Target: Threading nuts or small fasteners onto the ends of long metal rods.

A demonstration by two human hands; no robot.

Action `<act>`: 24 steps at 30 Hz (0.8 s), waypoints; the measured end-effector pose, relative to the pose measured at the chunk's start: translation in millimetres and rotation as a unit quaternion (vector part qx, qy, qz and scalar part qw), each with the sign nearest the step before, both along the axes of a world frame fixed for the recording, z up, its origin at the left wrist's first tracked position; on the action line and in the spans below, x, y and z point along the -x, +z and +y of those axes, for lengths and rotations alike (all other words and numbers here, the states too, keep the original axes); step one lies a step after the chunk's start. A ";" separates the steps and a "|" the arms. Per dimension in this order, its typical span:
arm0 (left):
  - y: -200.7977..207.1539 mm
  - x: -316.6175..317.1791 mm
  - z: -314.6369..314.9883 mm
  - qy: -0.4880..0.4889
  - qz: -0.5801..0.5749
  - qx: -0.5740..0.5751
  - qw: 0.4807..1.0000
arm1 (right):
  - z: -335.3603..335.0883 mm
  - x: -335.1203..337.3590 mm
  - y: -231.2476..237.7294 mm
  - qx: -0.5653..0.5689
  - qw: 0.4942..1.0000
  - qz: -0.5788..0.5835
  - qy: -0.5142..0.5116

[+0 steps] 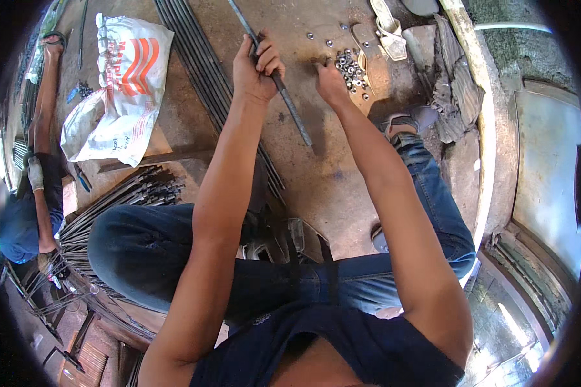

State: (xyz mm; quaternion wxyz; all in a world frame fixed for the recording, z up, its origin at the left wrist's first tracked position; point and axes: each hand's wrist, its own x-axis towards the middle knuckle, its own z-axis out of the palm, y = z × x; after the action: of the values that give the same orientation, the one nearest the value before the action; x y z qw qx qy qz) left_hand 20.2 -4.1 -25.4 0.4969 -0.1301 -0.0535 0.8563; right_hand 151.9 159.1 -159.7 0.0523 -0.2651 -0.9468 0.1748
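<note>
My left hand [257, 69] is closed round a long grey metal rod [293, 116], which slants from the top edge down toward the middle. The rod's lower end points at my lap and is free. My right hand [331, 82] is at the left edge of a small pile of shiny metal nuts [350, 67] on the floor. Its fingertips are pinched together, and whatever is between them is too small to make out. A few loose nuts [329, 43] lie beyond the pile.
Long dark rods [197, 55] lie left of my left hand, beside a white sack [132, 84] with orange stripes. More bundled rods [132, 200] lie by my left knee. A co-worker [29, 213] is at the far left. A sandal [388, 31] sits past the nuts.
</note>
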 end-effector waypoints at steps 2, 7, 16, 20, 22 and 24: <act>9.9 1.2 4.0 0.002 0.004 -0.020 1.000 | 3.5 7.8 2.0 0.020 0.996 -0.090 -0.021; 43.8 4.4 17.1 -0.008 -0.037 -0.115 0.993 | 4.1 -16.1 39.9 0.555 0.765 0.177 -0.276; 130.7 -51.2 27.5 -0.012 -0.061 -0.082 0.995 | -57.7 -167.1 271.1 0.718 0.556 0.374 -0.188; 163.6 -92.6 24.8 -0.032 -0.041 -0.075 0.996 | -98.3 -211.7 327.6 0.676 0.547 0.466 -0.163; 177.2 -112.5 27.2 -0.044 -0.045 -0.072 0.995 | -121.7 -224.0 350.1 0.608 0.595 0.502 -0.159; 189.5 -129.3 28.3 -0.060 -0.048 -0.065 0.995 | -140.0 -238.3 359.5 0.528 0.645 0.527 -0.162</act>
State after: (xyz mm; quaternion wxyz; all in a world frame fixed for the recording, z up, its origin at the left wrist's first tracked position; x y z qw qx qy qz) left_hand 149.4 24.2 164.2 0.5519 -0.1413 -0.1247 0.8124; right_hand 390.2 19.1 199.8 0.4214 -0.2602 -0.4479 0.7444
